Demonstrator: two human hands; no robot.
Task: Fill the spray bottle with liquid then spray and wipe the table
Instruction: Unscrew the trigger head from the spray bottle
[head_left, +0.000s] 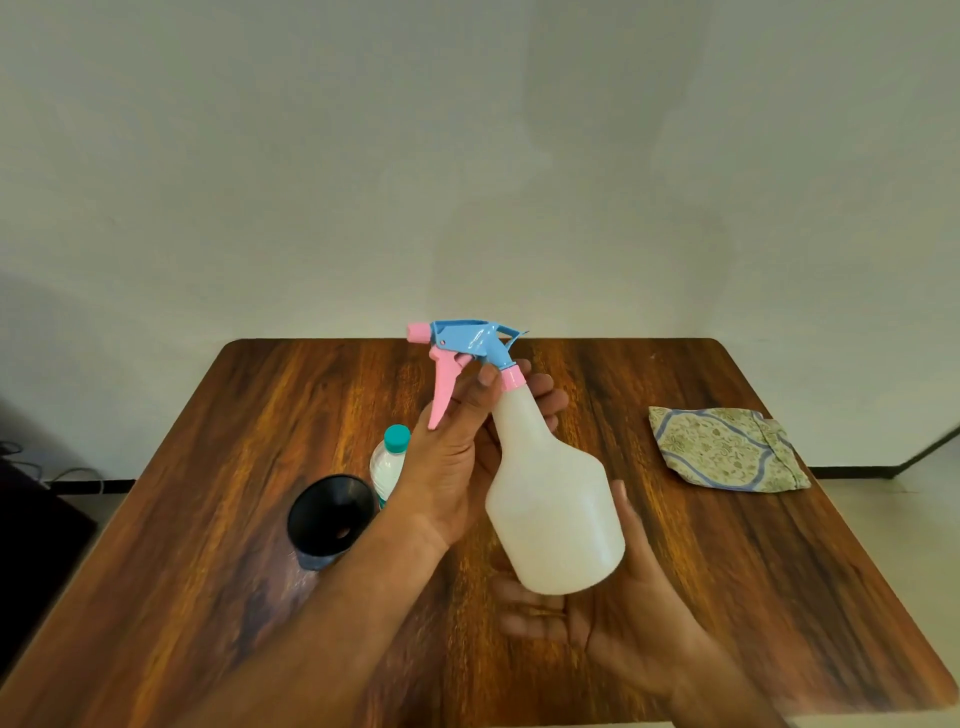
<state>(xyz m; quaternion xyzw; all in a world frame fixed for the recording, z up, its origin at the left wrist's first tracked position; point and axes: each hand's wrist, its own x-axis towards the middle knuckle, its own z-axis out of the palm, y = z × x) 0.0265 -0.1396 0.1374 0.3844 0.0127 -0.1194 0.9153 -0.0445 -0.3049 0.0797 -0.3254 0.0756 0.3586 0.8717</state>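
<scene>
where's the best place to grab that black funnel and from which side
Grip the black funnel by its wide rim, coming from above on its left side. It seems to rest narrow end down, mouth tilted up. The left hand and the water bottle crowd its right.

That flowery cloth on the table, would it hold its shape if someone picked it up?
Probably not. The patterned cloth lies folded and slightly rumpled on the table, so it would likely droop and unfold when lifted by one corner. It looks thin, so probably light. Pushed, it would more likely bunch up than slide neatly on the wood.
</scene>
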